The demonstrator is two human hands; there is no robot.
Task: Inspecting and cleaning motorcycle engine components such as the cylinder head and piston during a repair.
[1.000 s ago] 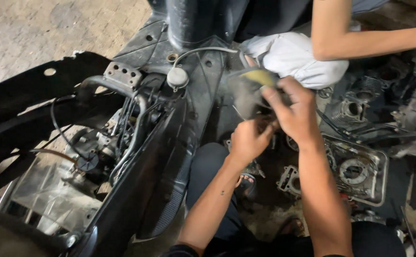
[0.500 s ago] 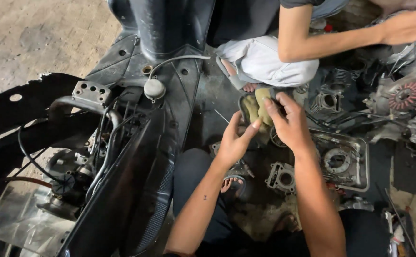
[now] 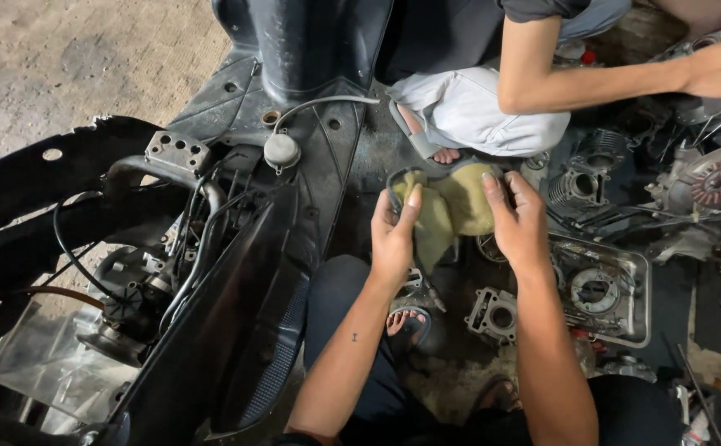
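Note:
Both of my hands hold a dirty yellow-green rag (image 3: pixel 451 211) over the floor between my knees. My left hand (image 3: pixel 393 239) pinches its left side, thumb up along the cloth. My right hand (image 3: pixel 519 223) grips its right side, fingers spread over the fabric. A thin dark ring-shaped part (image 3: pixel 395 177) shows at the rag's upper left edge, partly wrapped in it. Whether anything else lies inside the rag is hidden.
A stripped black scooter body (image 3: pixel 236 248) with cables fills the left. Engine parts lie to the right: a cylinder block (image 3: pixel 492 314), a metal tray with a cover (image 3: pixel 600 289), a finned cylinder (image 3: pixel 579 177), a flywheel (image 3: pixel 719 182). Another person sits opposite, arm (image 3: pixel 591 83) reaching right.
My hands have spread the rag wider and moved slightly down-left in view. The camera has shifted, showing more of the engine parts on the right.

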